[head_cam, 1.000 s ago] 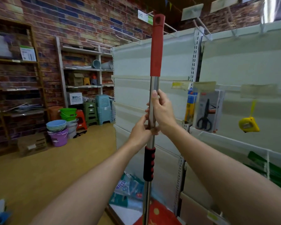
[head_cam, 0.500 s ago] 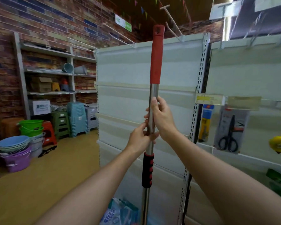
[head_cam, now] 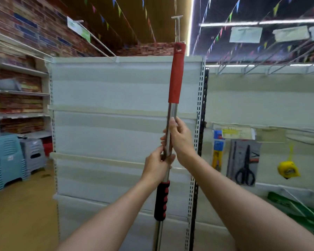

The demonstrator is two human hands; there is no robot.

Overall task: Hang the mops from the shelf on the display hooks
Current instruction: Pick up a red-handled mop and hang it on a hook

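I hold a mop handle (head_cam: 175,78) upright in front of a white display panel (head_cam: 107,98). It is a steel pole with a long red grip at the top and a black-and-red collar (head_cam: 161,201) lower down. My right hand (head_cam: 179,140) grips the bare steel above my left hand (head_cam: 157,164), which also grips the steel. The mop head is out of view below. A long display hook (head_cam: 177,28) juts out above the panel, and the red grip's tip with its hanging hole sits just below the hook's front end.
More long hooks (head_cam: 98,42) stick out at the upper left and several along the right panel (head_cam: 279,67). Scissors (head_cam: 245,165), a yellow tape measure (head_cam: 287,170) and a boxed tool (head_cam: 217,151) hang at right. Stacked stools (head_cam: 5,160) and wall shelves stand at left.
My view has tilted upward and turned right, and the mop handle has risen, bringing its red top close under the centre hook. Both hands keep the same grip.
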